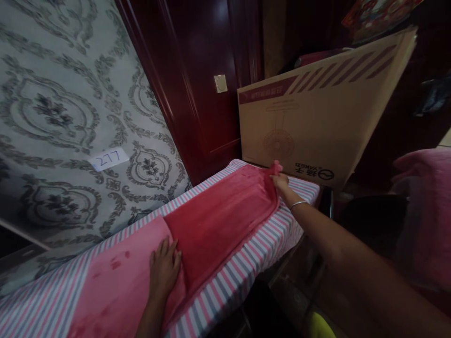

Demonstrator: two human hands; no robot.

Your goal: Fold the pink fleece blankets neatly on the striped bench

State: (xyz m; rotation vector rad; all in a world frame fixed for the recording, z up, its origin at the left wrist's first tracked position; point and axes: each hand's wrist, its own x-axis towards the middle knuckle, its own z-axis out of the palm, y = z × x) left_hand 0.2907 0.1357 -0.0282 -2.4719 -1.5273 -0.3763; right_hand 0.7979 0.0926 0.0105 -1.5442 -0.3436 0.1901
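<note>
A long piece of red-pink plush fabric (211, 225) lies along a narrow surface covered by a striped cloth (243, 263). Its near left part is lighter pink and overlaps the darker red part. My left hand (164, 267) rests flat on that lighter part, close to the fold edge, fingers spread. At the far right end, my right hand (280, 180) is closed on the fabric's corner, and a bunched bit sticks up above the fingers. A bracelet circles my right wrist.
A large cardboard box (310, 117) leans at the far end, close to my right hand. Patterned wallpaper (52, 108) with a paper label (108, 158) and a dark red wooden panel (207, 117) border the left and back. Pink plush material (426, 216) hangs at right.
</note>
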